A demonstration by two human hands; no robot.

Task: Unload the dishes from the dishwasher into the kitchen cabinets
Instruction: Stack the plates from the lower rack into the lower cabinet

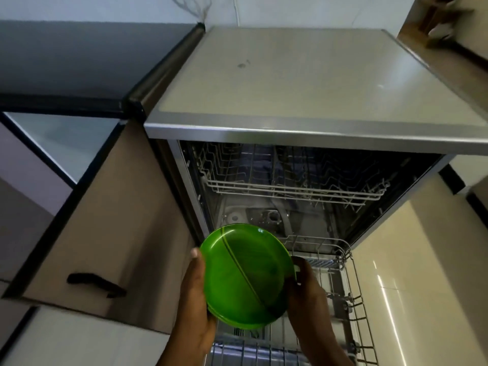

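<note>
Both hands grip a green plate at lower centre, left hand on its left rim, right hand on its right, above the pulled-out lower rack; behind, the open dishwasher shows its upper rack, a cabinet door ajar at left

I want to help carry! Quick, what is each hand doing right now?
Left hand: holds the left edge of the green plate.
Right hand: holds the plate's right edge.
</note>
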